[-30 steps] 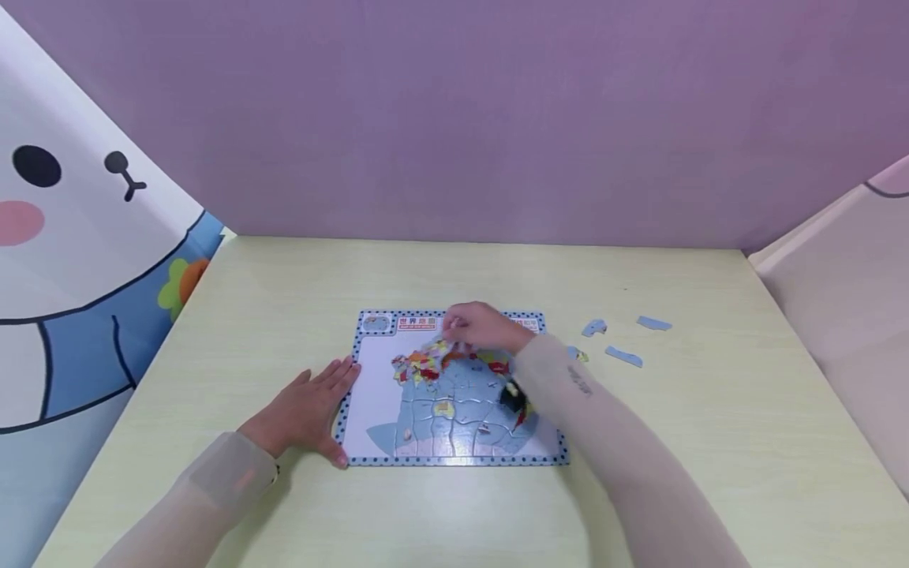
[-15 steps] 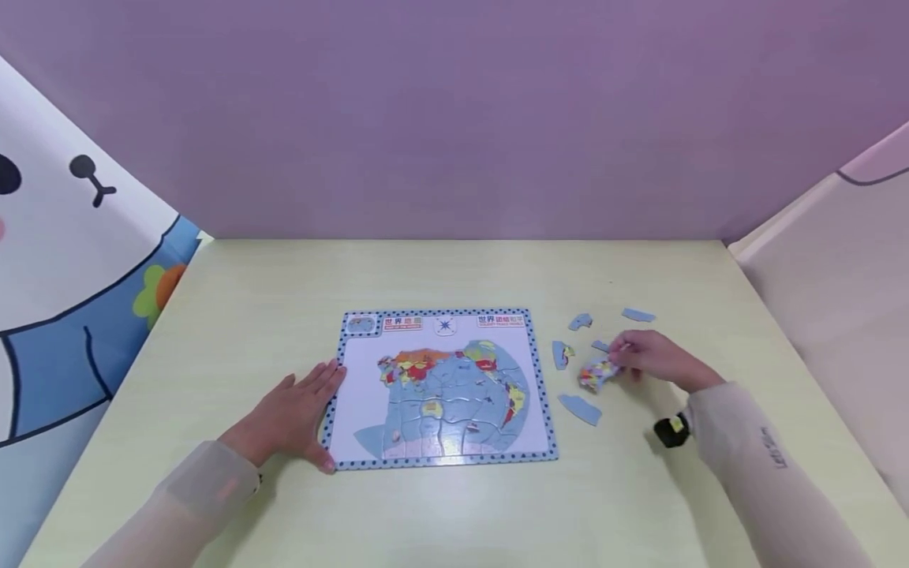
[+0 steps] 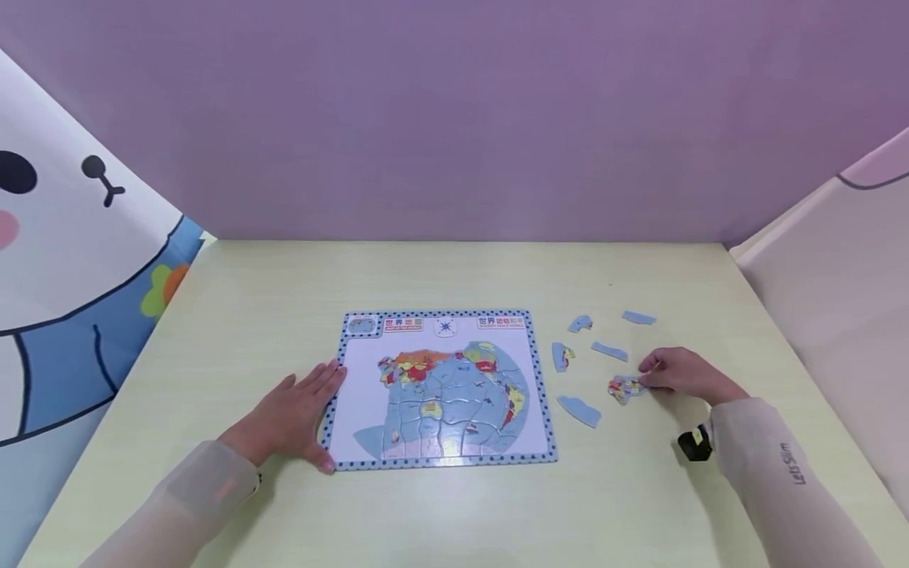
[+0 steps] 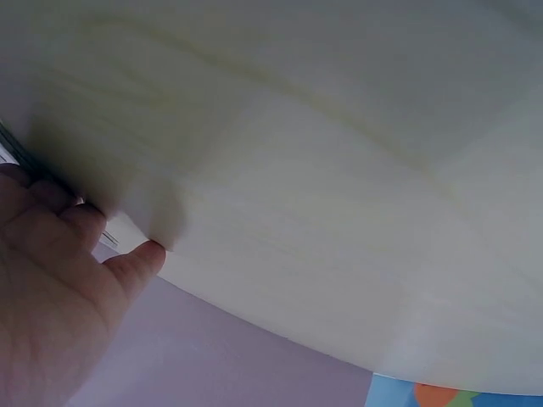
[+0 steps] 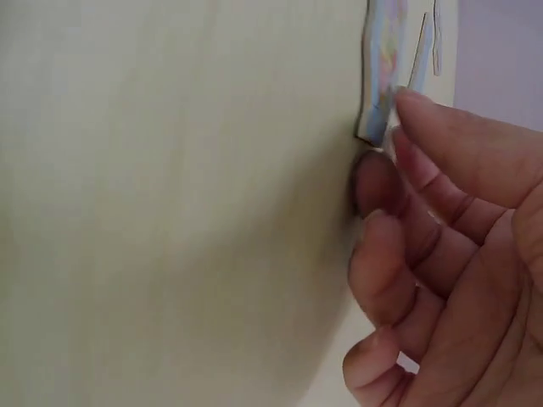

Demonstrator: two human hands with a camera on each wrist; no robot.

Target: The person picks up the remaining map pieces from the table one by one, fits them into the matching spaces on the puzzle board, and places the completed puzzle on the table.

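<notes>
A world-map jigsaw board (image 3: 362, 410) with a dotted border lies on the table, partly filled with joined blue and coloured pieces. My left hand (image 3: 294, 414) rests flat along the board's left edge, fingers straight and thumb at the lower corner. To the right of the board, my right hand (image 3: 685, 376) pinches the right end of a multicoloured puzzle piece (image 3: 625, 388) at table level. In the right wrist view, the thumb and curled fingers (image 5: 377, 263) meet at the end of that piece (image 5: 377, 85).
Loose blue puzzle pieces lie between the board and my right hand: one with a yellow patch (image 3: 562, 356), a large one (image 3: 580, 411), a thin strip (image 3: 610, 351), and others (image 3: 639, 317) farther back. A purple panel (image 3: 469, 118) stands behind the table.
My right hand has moved from the board's top to the table on the right, bringing the multicoloured piece down and slightly rightward there. My left hand stays at the board's edge.
</notes>
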